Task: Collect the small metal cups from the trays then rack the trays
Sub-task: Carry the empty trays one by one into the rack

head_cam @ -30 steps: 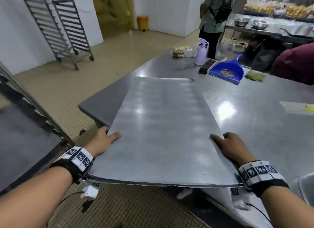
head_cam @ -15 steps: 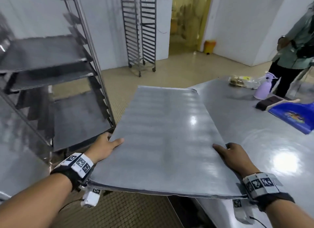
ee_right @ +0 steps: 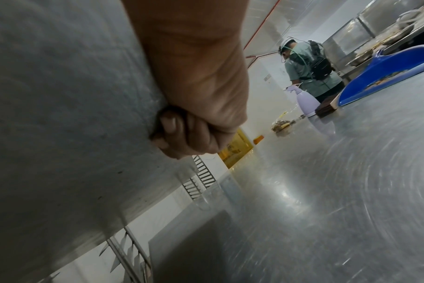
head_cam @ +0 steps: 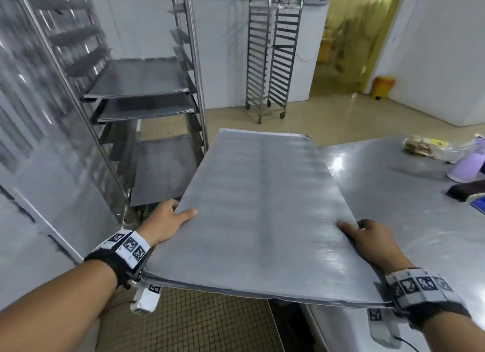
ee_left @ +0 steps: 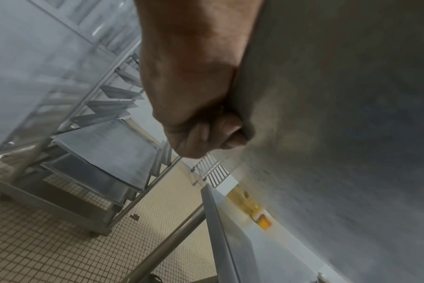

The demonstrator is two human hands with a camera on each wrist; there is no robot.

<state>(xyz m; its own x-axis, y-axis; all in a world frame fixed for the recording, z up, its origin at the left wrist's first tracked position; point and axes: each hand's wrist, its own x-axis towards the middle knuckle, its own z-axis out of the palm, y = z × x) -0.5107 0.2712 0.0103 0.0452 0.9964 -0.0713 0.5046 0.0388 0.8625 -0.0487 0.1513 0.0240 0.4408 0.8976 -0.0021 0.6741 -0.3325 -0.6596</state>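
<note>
A large flat metal tray (head_cam: 262, 215) is held level in the air between the steel table and the rack, its top bare, no cups in sight. My left hand (head_cam: 168, 220) grips its left edge, thumb on top, fingers curled underneath (ee_left: 206, 134). My right hand (head_cam: 367, 239) grips the right edge the same way, fingers curled under the tray's underside (ee_right: 179, 132). The tall tray rack (head_cam: 147, 94) stands at the left and holds three trays on its runners, with bare runners above them.
The steel table (head_cam: 409, 210) lies to the right with a lilac jug (head_cam: 467, 162), a food bag (head_cam: 425, 147) and a blue dustpan (ee_right: 385, 74). A second rack (head_cam: 273, 55) stands by the far wall. A person (ee_right: 310, 67) stands beyond the table.
The tray has swung left, off the table and toward the tray rack, which has come fully into view. Both hands keep the same grip on its edges.
</note>
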